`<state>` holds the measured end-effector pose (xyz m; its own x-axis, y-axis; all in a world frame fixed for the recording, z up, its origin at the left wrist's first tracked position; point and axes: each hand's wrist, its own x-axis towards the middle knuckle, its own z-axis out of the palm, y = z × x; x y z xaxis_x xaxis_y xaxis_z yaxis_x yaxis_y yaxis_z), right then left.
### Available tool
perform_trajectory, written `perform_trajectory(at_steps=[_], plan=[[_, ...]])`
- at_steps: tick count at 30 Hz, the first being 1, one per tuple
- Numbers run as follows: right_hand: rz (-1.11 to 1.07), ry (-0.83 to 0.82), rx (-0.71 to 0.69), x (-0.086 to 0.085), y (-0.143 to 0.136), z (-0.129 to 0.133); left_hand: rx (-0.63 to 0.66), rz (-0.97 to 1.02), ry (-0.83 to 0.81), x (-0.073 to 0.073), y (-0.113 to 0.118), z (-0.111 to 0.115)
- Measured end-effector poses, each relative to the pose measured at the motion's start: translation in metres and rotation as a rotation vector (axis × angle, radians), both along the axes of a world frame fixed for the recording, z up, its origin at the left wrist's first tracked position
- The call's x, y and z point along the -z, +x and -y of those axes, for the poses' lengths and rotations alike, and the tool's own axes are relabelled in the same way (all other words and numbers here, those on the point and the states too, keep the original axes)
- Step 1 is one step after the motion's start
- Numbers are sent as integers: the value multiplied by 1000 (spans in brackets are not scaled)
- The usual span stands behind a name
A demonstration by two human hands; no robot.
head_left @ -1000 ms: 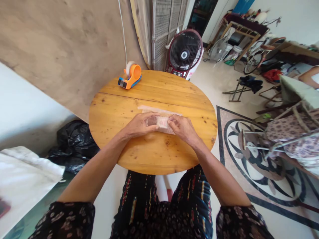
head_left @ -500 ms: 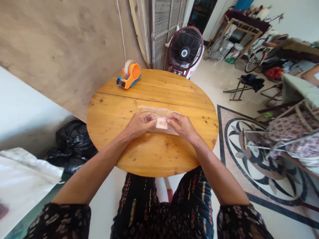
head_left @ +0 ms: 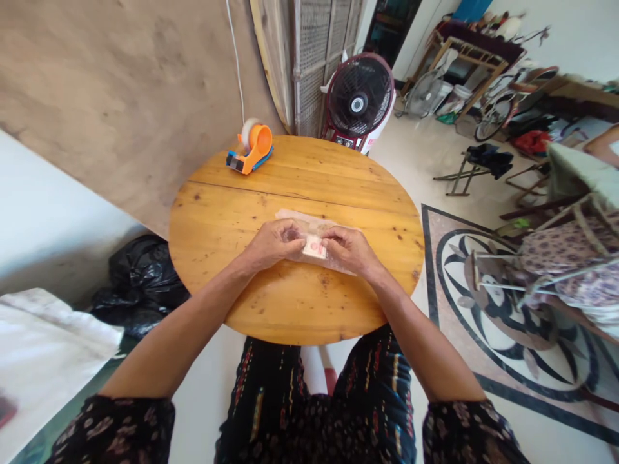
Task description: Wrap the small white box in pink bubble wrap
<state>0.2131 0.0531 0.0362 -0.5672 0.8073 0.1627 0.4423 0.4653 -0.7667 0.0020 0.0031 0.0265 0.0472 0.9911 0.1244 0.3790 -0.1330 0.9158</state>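
Note:
A small white rectangular block with red print (head_left: 315,247) lies on a translucent plastic sheet (head_left: 294,214) that looks like bubble wrap, near the middle of the round wooden table (head_left: 309,309). My left hand (head_left: 275,243) is closed at the block's left end, thumb and fingers pinched together. At the opposite end my right hand (head_left: 352,249) pinches the block's upper right corner. The sheet shows behind the hands and below the block. Fingertips cover part of both ends, so how much of the wrap each hand grips is hidden.
An orange and blue tape dispenser (head_left: 255,149) with a tape roll stands at the table's back left. Behind the table is a dark red fan (head_left: 360,96). Black plastic bags (head_left: 142,274) lie left of the table. A folding stool (head_left: 467,171) stands to the right.
The block and the sheet have turned slightly clockwise, and the sheet's right end now sits lower. Both hands have stayed at the block's ends, the right one shifting down a little.

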Motion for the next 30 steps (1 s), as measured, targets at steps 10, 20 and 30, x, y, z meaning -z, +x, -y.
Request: perform_trajectory(at_steps=[10,20,30], plan=[[74,86,-8,0,1,-3,19,76,-26,-2,3,0],[221,298,-125,-15,-3,0,21,27,14,0,3,0],[251,438,-162,-19,-7,2,-6,16,37,4,6,-2]])
